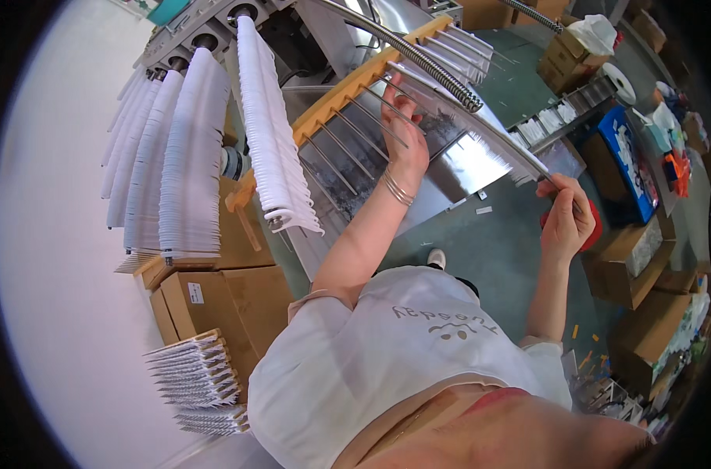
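Note:
My right hand (568, 215) is closed in a pinch round the near end of a long thin metal rod (519, 150). The rod slants from a wooden bar (348, 84) fitted with several metal rods, and thin whitish material hangs along it. My left hand (406, 144), with metal bangles at the wrist, reaches up among the rods beside the bar. Its fingers are bent loosely and apart, with one stretched up toward the bar; rods cross in front of them. I cannot make out anything held there. Beside my left forearm hangs a rod packed with white loops (273, 133).
More rods of white loops (191, 156) hang at the left from a machine. A flexible metal hose (441, 74) crosses above my hands. Below the rack lies a shiny metal sheet (469, 164). Cardboard boxes (250, 305) stand at the left, and a blue bin (629, 164) at the right.

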### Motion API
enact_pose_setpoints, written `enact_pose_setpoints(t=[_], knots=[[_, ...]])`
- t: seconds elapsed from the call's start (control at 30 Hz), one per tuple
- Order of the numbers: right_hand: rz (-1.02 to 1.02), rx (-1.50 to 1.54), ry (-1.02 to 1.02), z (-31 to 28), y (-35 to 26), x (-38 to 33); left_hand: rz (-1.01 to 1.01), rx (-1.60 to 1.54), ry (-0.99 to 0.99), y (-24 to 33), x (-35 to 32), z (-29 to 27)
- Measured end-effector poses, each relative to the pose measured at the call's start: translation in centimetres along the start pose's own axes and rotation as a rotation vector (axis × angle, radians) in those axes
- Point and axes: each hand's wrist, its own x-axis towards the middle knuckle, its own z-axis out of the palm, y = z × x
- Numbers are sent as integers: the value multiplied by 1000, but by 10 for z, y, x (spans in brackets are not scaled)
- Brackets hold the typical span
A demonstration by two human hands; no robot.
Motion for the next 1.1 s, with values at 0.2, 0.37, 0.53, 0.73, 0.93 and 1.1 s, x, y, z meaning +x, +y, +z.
enact_pose_setpoints(t=[0.2, 0.37, 0.53, 0.73, 0.93, 1.1], knots=[[-28, 76, 34, -20, -7, -5, 27, 3, -79, -9, -6, -2], [-9, 124, 112, -56, -26, -9, 58, 65, -212, -10, -42, 18], [-1, 275, 180, -90, -49, -20, 278, 344, -348, -14, -73, 40], [-44, 311, 243, -115, -89, -44, 148, 179, -430, 8, -96, 74], [-132, 216, 165, -116, -137, -40, 68, 108, -620, 35, -102, 96], [-225, -44, 45, -94, -156, -7, 198, 31, -550, 62, -97, 96]])
